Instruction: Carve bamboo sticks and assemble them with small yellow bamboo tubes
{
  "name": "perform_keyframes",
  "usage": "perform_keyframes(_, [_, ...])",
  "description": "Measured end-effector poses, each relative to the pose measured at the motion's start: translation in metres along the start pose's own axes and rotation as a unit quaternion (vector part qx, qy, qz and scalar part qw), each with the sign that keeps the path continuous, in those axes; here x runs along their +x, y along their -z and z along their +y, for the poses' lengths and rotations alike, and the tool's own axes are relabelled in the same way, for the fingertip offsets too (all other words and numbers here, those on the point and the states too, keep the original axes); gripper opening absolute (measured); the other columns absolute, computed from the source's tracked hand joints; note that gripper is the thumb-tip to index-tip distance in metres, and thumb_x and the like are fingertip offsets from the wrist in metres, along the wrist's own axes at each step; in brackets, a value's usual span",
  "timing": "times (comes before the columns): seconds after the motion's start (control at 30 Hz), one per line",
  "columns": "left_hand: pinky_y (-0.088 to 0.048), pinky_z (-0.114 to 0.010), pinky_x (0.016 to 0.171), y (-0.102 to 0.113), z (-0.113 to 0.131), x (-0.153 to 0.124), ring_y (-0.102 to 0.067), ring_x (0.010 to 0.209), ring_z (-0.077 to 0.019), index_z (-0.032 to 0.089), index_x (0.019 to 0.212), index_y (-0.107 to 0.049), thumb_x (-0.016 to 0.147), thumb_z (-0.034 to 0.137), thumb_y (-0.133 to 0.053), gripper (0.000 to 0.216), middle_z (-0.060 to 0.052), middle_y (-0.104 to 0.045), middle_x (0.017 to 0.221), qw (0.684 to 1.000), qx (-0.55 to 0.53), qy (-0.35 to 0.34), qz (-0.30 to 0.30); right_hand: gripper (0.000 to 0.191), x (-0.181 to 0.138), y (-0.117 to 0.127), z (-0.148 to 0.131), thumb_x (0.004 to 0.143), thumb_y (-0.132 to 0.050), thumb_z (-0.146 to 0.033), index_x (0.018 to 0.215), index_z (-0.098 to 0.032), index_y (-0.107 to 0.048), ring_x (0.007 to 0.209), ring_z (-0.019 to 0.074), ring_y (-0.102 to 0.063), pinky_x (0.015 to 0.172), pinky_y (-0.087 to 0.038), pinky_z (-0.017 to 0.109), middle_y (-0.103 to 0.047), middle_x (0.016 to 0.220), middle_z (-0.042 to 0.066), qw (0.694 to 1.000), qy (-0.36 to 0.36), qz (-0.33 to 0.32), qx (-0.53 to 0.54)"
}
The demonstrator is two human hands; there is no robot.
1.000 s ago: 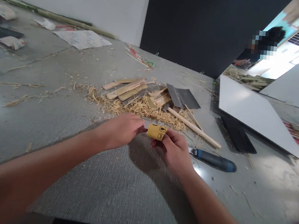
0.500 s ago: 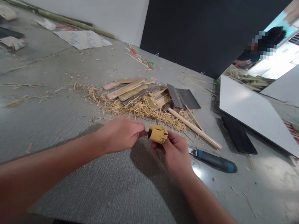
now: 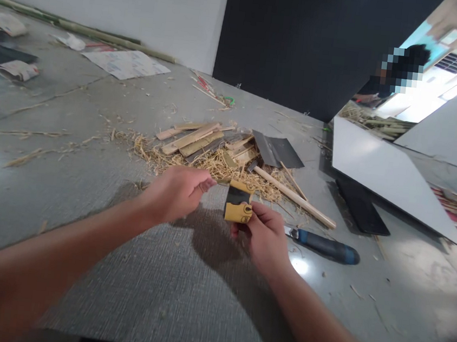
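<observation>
Right grip (image 3: 268, 238) on curled yellow sheet (image 3: 237, 213)

You can read no words: the black print (image 3: 247, 209) on the yellow wrap (image 3: 235, 213) is too small.

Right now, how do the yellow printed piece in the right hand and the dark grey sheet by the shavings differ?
Colour: the yellow piece carries dark printing, while the grey sheet looks plain. Pose: the yellow piece is curled, whereas the grey sheet lies spread out with a bend. State: the right hand grips the yellow piece; the grey sheet lies unheld beside the shavings. Both show a dark surface.
</observation>
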State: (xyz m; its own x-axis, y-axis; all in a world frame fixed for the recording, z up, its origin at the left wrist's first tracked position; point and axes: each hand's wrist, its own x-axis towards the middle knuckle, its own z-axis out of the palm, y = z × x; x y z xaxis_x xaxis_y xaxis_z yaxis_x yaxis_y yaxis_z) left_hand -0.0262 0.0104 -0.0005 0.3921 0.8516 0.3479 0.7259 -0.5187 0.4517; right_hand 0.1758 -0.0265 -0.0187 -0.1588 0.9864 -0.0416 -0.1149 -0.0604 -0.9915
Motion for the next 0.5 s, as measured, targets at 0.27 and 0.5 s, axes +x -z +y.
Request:
perform_keyframes(0.27, [-0.035, -0.025, 0.053, -0.0038, 0.006, -0.0026, -0.055, 0.059, -0.0145, 0.018, 0.07, -0.061, 0.089, 0.021, -0.042, 0.028, -0.003, -0.063, 0.064, 0.992, 0.054, -0.08, -0.075, 0.019, 0.0071, 0.0021, 0.0062, 0.082, -0.063, -0.036, 0.076, -0.018, -0.068, 0.059, 0.014, -0.057, 0.054, -0.043, 0.026, -0.063, 0.066, 0.002, 1.0, -0.017, 0.002, 0.024])
perform_keyframes(0.5, [-0.033, -0.026, 0.053, -0.0024, 0.004, -0.0018, -0.054, 0.058, -0.0149, 0.018, 0.069, -0.059, 0.09, 0.02, -0.042, 0.028, -0.002, -0.062, 0.063, 0.99, 0.054, -0.094, -0.087, 0.023, 0.0078, 0.0016, 0.0089, 0.081, -0.062, -0.04, 0.077, -0.019, -0.068, 0.063, 0.0166, -0.06, 0.059, -0.049, 0.03, -0.065, 0.073, 0.004, 0.995, -0.043, -0.005, 0.092])
